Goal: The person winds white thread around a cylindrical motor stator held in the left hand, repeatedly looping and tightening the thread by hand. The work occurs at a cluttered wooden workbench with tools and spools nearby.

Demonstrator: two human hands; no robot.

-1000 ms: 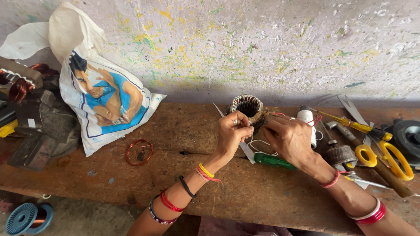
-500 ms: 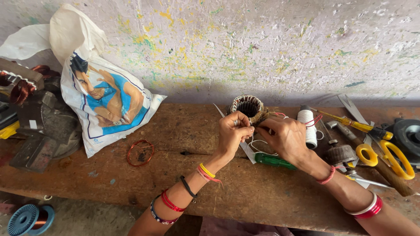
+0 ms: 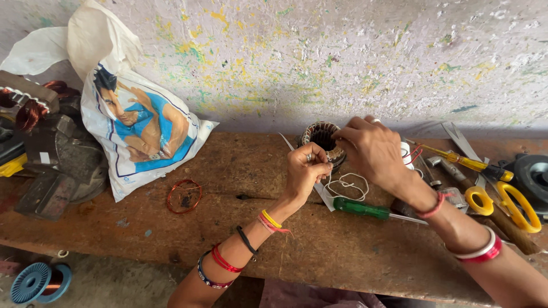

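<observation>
Copper-wound stator [image 3: 323, 138] far on tabletop [image 3: 240, 228] | right hand [image 3: 374, 151] shifted onto it, gripping rim | left hand [image 3: 305, 171] pinching white string [image 3: 347, 185].

A repair workshop; worn wooden bench [image 3: 171, 239], copper wire coil [image 3: 184, 196], screwdrivers [image 3: 365, 209].

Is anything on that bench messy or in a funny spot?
Nothing looks broken or spilled. The wooden bench is cluttered, though: a loose ring of copper wire lies alone, white string trails in loops under the hands, and yellow-handled scissors sit piled among other tools at the right end.
</observation>
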